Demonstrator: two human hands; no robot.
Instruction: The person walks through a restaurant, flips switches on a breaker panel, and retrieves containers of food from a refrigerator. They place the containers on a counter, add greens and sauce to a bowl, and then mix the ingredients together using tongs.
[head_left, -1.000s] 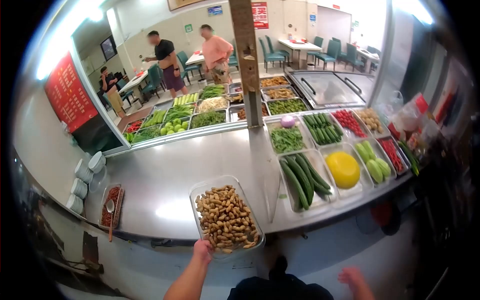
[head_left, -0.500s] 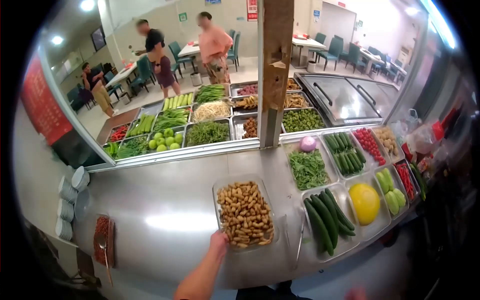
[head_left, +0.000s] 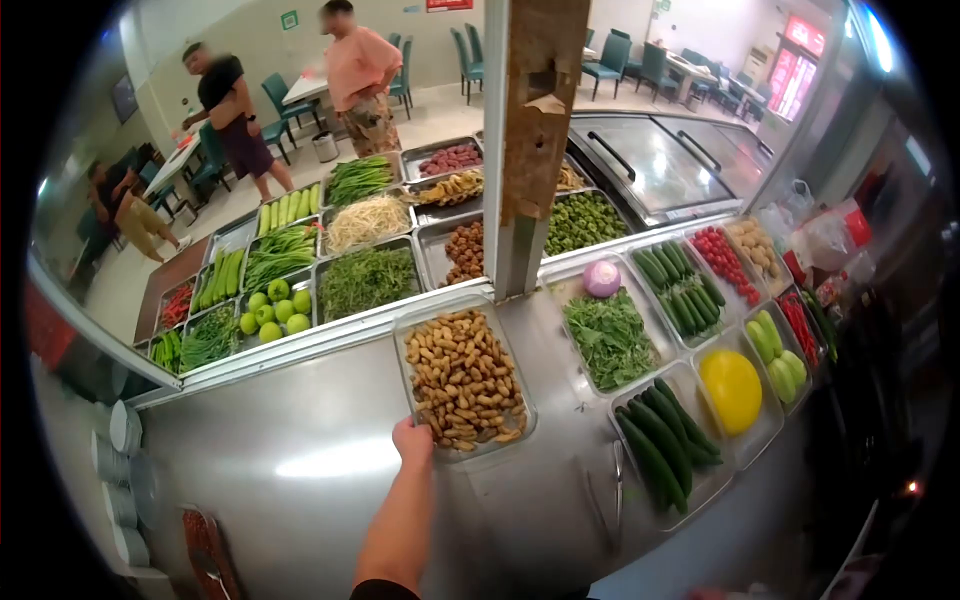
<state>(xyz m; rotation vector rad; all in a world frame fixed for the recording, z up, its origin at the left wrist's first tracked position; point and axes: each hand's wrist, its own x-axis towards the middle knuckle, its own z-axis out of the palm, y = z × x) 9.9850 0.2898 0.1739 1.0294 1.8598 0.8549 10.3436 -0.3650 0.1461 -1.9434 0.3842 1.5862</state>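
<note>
My left hand [head_left: 414,440] is closed on the near left edge of a clear tray [head_left: 529,405], the thumb at its rim. Unshelled peanuts [head_left: 465,375] fill most of the tray. Its far edge lies close to the window ledge [head_left: 440,302]. At the bottom edge of the view, only a blurred bit of my right hand [head_left: 728,593] shows, its fingers not readable. Metal tongs [head_left: 617,495] lie on the counter between the peanut tray and a tray of cucumbers [head_left: 660,445].
To the right stand trays of leafy greens [head_left: 610,340], cherry tomatoes [head_left: 725,262] and a yellow melon [head_left: 730,390]. Stacked bowls [head_left: 115,485] and a red-filled tray [head_left: 207,550] sit at left. A wooden-faced post [head_left: 540,130] divides the window; people [head_left: 360,75] stand beyond.
My left hand has pushed the peanut tray away from me, toward the window ledge. The view has turned slightly, and my right hand shows lower in it.
</note>
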